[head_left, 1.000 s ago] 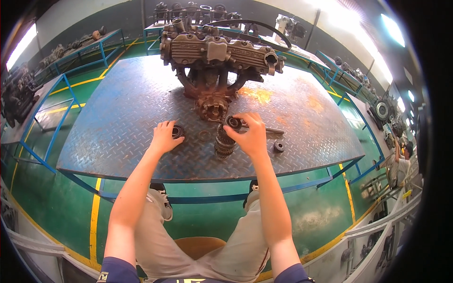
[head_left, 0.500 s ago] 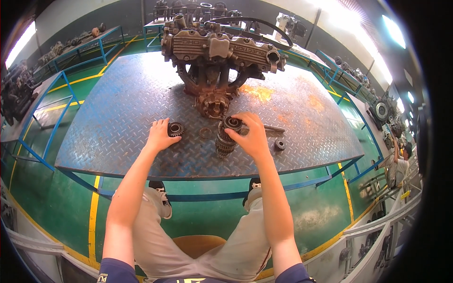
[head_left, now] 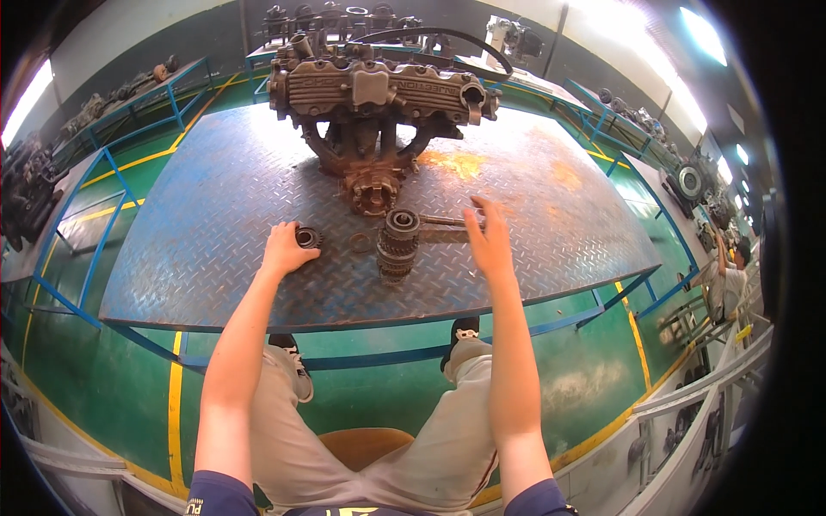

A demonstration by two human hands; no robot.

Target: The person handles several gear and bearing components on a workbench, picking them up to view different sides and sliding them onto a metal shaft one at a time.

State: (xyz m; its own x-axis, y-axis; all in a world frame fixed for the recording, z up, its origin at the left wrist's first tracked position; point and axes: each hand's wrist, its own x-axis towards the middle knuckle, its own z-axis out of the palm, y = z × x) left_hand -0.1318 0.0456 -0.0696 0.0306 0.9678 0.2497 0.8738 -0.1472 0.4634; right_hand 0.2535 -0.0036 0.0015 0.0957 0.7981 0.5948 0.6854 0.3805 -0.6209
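My left hand [head_left: 285, 248] is curled around a dark toothed gear [head_left: 308, 238] on the metal tabletop, thumb on its near side. Upright to the right of it stands a gear shaft [head_left: 397, 249], a stack of gears with a round bearing-like top. A thin ring [head_left: 362, 243] lies flat between the two. My right hand [head_left: 490, 239] is apart from the shaft, fingers spread, beside the end of a long metal bar [head_left: 443, 234] that lies behind the shaft. Whatever is under the right palm is hidden.
A large engine [head_left: 370, 95] stands at the back of the blue-framed, tread-plate table [head_left: 206, 232]. A black belt [head_left: 465, 34] loops over it. Side benches [head_left: 185, 77] hold more machine parts. A person [head_left: 730, 279] is at the far right.
My right hand has let go of the gear shaft's top and moved right, covering the spot where a small gear lay. My left hand keeps its place at its gear. The view has shifted slightly.
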